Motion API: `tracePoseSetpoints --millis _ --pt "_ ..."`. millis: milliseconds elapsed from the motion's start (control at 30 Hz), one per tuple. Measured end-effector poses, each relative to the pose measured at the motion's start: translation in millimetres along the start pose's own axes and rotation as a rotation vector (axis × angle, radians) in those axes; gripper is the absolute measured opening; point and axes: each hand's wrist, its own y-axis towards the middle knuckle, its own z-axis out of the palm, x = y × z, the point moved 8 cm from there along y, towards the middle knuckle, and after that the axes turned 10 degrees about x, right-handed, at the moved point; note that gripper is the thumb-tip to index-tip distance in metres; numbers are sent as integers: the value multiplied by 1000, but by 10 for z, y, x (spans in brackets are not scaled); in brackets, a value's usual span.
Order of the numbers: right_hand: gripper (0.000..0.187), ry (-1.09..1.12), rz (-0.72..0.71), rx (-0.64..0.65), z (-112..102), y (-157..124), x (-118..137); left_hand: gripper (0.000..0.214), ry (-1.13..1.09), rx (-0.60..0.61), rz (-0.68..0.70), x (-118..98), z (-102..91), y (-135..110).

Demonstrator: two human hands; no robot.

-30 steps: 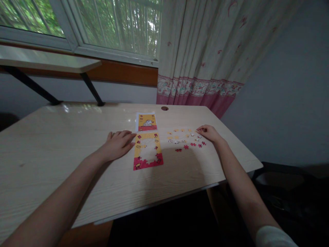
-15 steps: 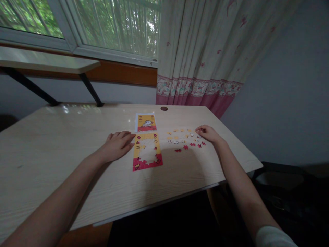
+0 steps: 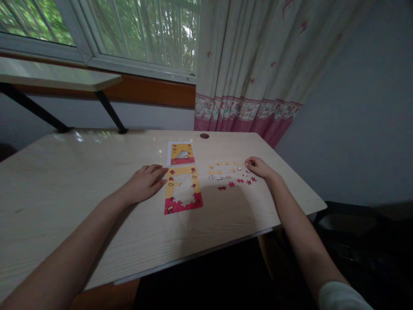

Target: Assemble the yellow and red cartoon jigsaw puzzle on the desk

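On the pale table [image 3: 135, 247], your puzzle border [image 3: 169, 202] lay joined, middle mostly unfilled, w/ your L hand [image 3: 146, 184] loosely spread at its left edge, gripping nothing visible. To the border's right, loose pcs [image 3: 231, 184] lay unjoined, red nearest; by the far ones your R hand [image 3: 259, 166] was pinched narrow, couldn't tell if holding one. Beyond the border lay the pic card [image 3: 183, 153].

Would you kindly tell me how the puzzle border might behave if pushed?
The puzzle border would probably slide rather than roll, since it looks thin and lies flat on the desk. It might bend or separate, because its toothed inner edge surrounds a mostly open middle, leaving little bracing.
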Motion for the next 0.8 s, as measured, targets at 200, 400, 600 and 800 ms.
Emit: tracePoseSetpoints --millis 200,400,600,800 --pt "22 70 -7 -3 21 -6 -19 55 -16 -19 22 -5 -6 -4" --pt "31 55 -27 -112 -113 -55 11 54 -17 -18 33 15 20 6" --pt "25 -73 -9 -106 -189 -93 16 53 -21 -12 13 11 5 4" --pt "27 -96 -39 -22 -110 -71 92 54 -17 -14 21 3 7 0"
